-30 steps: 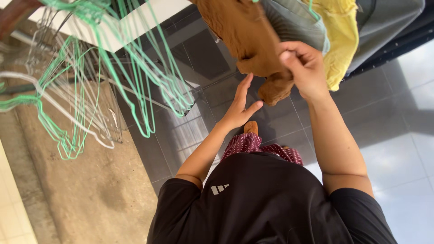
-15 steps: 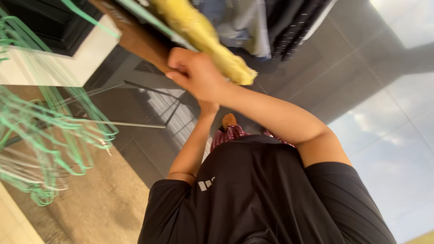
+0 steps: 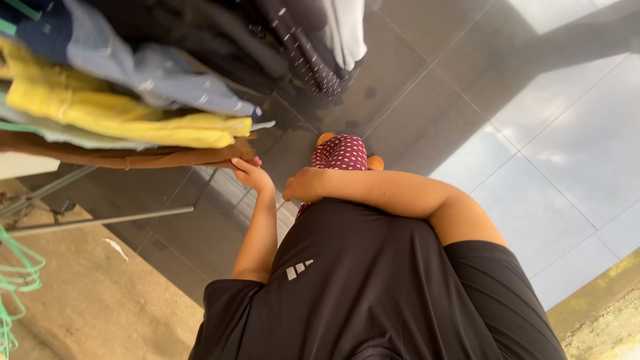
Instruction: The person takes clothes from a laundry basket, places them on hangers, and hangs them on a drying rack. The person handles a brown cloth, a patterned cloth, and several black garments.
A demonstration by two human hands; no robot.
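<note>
Left hand: raised, fingers curled onto the lower edge of the brown garment and gripping its hem. Right hand: drawn in across the body beside the left wrist, loosely closed, holding nothing visible. The brown garment hangs lowest in a row of clothes at upper left; directly above it lie a pale green layer, a yellow garment, a light blue garment and dark garments, with a white one at the far end. Below the hands: black shirt, patterned maroon shorts. Glossy grey floor tiles lie to the right; green wire hangers at the left edge.
</note>
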